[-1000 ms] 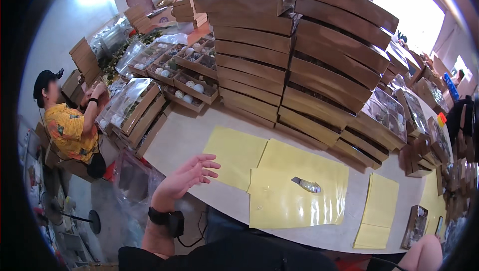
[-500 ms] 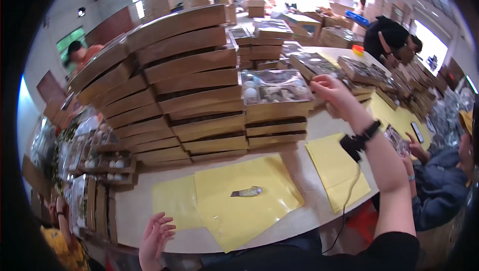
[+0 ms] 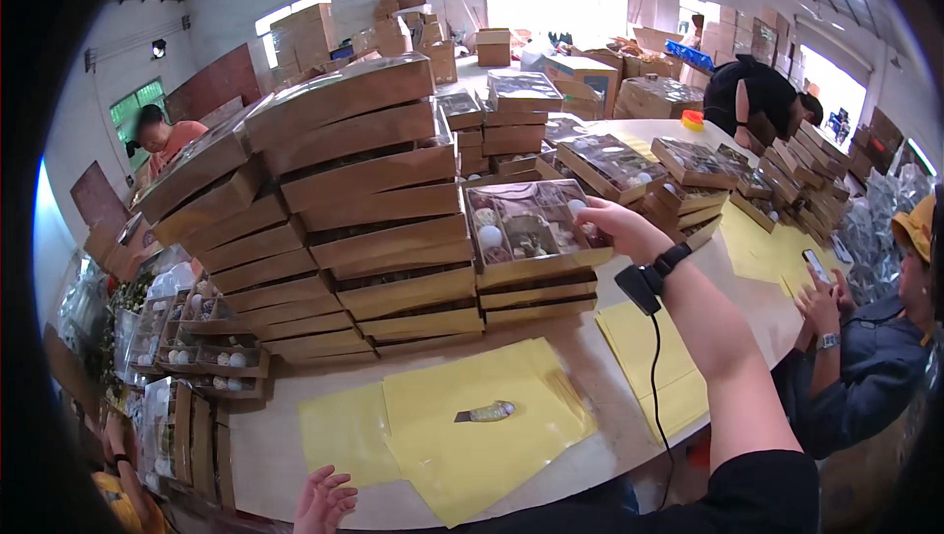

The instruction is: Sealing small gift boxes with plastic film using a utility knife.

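My right hand (image 3: 621,227) is at the right edge of a shallow cardboard box (image 3: 539,267), its fingers and thumb closed on the rim. The box has compartments with white balls and dried plant pieces, and tops a short stack. Near the table's front edge, my left hand (image 3: 326,503) is empty with loosely curled, parted fingers. A small utility knife (image 3: 485,413) lies between the hands on yellow sheets (image 3: 442,460). A black strap with a cabled device (image 3: 644,286) is round my right wrist.
Tall stacks of similar boxes (image 3: 383,202) stand left of my right hand. More yellow sheets (image 3: 654,362) lie on the right of the table (image 3: 264,436). At the right a person (image 3: 851,337) holds a phone (image 3: 815,266); another person (image 3: 762,101) bends over farther back.
My right hand has come down and left onto the box's right edge. My view has tilted up. The person at the right has lifted a phone from the table.
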The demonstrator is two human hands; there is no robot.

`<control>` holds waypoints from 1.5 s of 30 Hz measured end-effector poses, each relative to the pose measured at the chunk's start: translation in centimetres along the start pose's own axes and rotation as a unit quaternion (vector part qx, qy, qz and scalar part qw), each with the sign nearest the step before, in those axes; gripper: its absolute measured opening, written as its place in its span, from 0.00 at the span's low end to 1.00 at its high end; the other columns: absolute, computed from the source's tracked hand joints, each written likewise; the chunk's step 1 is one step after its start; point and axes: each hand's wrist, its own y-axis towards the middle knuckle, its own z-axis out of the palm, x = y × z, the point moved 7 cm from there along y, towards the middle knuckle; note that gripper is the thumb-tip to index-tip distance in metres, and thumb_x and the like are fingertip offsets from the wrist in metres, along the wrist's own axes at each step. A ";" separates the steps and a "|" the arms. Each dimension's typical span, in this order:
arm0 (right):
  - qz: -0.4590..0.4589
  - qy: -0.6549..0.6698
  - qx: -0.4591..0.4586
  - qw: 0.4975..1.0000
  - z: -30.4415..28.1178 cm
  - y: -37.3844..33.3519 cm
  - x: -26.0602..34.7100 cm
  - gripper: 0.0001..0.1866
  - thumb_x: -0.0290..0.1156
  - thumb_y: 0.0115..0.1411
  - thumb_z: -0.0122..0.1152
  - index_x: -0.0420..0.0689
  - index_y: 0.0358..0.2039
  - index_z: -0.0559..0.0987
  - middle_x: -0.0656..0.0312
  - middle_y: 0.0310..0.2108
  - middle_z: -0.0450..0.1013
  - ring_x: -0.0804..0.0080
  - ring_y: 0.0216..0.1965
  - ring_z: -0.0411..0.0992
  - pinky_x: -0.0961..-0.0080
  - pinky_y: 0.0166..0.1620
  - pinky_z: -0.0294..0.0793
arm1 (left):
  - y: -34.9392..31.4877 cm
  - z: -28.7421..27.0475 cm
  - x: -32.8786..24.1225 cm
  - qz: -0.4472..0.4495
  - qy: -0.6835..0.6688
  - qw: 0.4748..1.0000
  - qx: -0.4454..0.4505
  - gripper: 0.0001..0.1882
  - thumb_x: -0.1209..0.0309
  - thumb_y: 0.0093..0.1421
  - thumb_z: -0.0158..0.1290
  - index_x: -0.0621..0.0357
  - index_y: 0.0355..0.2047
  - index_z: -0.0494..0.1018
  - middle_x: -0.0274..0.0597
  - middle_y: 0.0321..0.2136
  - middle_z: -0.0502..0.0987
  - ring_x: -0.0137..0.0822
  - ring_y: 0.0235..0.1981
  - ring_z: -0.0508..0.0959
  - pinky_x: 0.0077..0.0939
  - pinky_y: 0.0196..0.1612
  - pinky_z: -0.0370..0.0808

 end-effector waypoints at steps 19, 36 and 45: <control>0.036 0.063 -0.029 0.997 -2.2 2.3 0.8 0.07 0.30 0.58 0.62 0.41 0.32 0.76 0.65 0.28 0.73 0.77 0.29 0.72 0.78 0.29 0.72 | -7.4 1.7 -18.8 0.465 0.445 0.640 -0.421 0.22 0.65 0.68 0.48 0.63 0.58 0.65 0.45 0.51 0.72 0.37 0.49 0.73 0.32 0.51 0.71; -0.097 -0.538 -0.004 0.838 5.4 13.4 6.0 0.37 0.62 0.62 0.50 0.37 0.51 0.76 0.46 0.44 0.77 0.55 0.48 0.75 0.66 0.52 0.71 | -4.7 4.4 -19.8 0.473 0.448 0.618 -0.440 0.23 0.68 0.66 0.48 0.64 0.59 0.61 0.47 0.55 0.68 0.38 0.54 0.69 0.35 0.56 0.67; -0.112 -0.557 0.043 0.822 7.3 9.4 4.7 0.32 0.61 0.64 0.46 0.43 0.47 0.78 0.49 0.43 0.78 0.52 0.45 0.76 0.61 0.50 0.71 | -6.5 2.2 -20.3 0.513 0.374 0.599 -0.488 0.24 0.69 0.65 0.48 0.64 0.60 0.60 0.48 0.57 0.65 0.38 0.57 0.67 0.36 0.58 0.65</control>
